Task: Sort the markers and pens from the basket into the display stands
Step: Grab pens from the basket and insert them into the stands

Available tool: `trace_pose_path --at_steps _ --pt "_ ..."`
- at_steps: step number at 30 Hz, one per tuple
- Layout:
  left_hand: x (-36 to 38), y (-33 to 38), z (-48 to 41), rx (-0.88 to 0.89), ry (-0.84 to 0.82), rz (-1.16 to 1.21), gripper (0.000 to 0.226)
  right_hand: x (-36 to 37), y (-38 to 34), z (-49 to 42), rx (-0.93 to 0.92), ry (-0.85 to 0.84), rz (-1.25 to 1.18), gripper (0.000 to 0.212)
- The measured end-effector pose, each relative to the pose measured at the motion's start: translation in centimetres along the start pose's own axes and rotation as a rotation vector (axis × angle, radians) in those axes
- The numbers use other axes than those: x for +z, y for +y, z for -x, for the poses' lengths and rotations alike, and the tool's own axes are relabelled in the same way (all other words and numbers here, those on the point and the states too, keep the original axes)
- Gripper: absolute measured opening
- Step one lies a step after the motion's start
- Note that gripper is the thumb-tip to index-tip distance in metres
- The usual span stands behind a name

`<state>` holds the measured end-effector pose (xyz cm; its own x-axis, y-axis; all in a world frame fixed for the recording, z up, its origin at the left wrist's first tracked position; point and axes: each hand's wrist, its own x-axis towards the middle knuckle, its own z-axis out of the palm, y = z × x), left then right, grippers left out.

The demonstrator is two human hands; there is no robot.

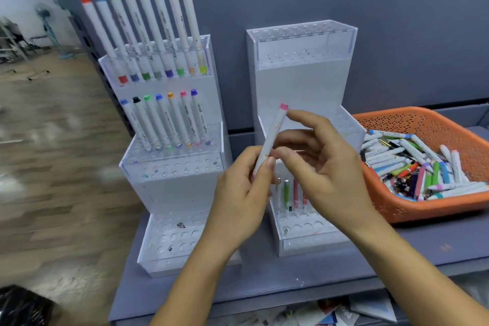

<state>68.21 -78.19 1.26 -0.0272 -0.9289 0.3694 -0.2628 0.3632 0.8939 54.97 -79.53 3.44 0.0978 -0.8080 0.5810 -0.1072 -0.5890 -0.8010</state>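
My left hand (244,188) pinches the lower part of a white marker with a pink cap (274,131), held tilted in front of the right display stand (301,74). My right hand (317,156) hovers beside the marker with relaxed fingers, its fingertips close to the barrel. The left display stand (169,167) holds two rows of white markers with coloured caps. A few pens (291,193) stand in the right stand's bottom tier. An orange basket (428,124) at the right holds several loose markers and pens.
Both stands and the basket sit on a grey table (291,280) against a grey partition. The left stand's lowest tier has open holes. Wooden floor lies to the left, and papers lie below the table's front edge.
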Motion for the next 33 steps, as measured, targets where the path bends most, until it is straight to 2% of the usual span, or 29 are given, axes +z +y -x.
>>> trace_pose_path --at_steps 6,9,12,17,25,33 --pt "-4.3 0.5 -0.5 0.296 0.272 -0.621 0.022 4.0 -2.0 -3.6 -0.092 -0.057 -0.118 0.040" --pt "-6.7 -0.4 -0.9 0.316 0.402 -0.867 0.026 5.0 -2.4 -6.1 -0.143 0.002 -0.094 0.052" --pt "-9.0 -1.9 -0.5 0.300 0.431 -1.018 0.029 5.3 -2.0 -8.9 -0.261 0.087 0.101 0.054" --pt "-10.7 -3.7 0.4 0.242 0.400 -1.079 0.035 6.4 -0.5 -11.0 -0.346 0.059 0.339 0.043" --pt "-10.7 -4.5 0.5 0.234 0.405 -1.119 0.035 7.8 1.5 -10.5 -0.294 -0.037 0.464 0.043" --pt "-10.4 -4.8 0.5 0.244 0.444 -1.121 0.034 8.2 1.8 -10.9 -0.403 -0.018 0.613 0.043"
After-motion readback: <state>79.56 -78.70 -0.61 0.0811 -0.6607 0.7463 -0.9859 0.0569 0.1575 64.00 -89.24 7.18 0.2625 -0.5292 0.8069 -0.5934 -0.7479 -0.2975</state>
